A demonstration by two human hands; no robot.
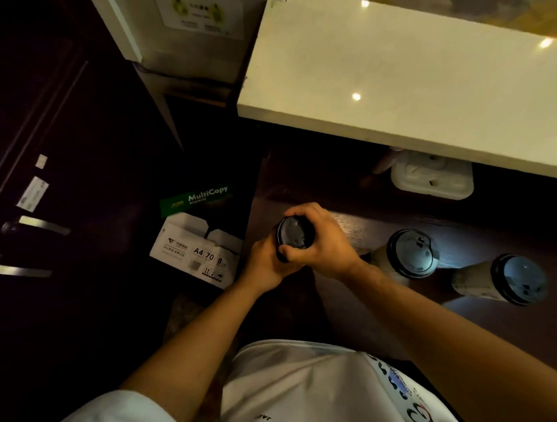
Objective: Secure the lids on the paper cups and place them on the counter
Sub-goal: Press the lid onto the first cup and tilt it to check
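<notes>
I hold a paper cup with a black lid (293, 235) over the left end of the dark wooden desk (360, 228). My left hand (266, 265) grips the cup body from below, so the body is mostly hidden. My right hand (324, 242) wraps over the lid's rim from the right. Two more lidded paper cups stand on the desk to the right: a nearer cup (409, 253) and a farther cup (512, 281), both with black lids on. The raised white counter (406, 78) runs across the top right, bare.
A white plastic container (432, 180) sits under the counter's overhang. A MultiCopy A4 paper box (201, 242) lies on the floor to the left of the desk. A dark door with metal handles (26, 249) fills the left side.
</notes>
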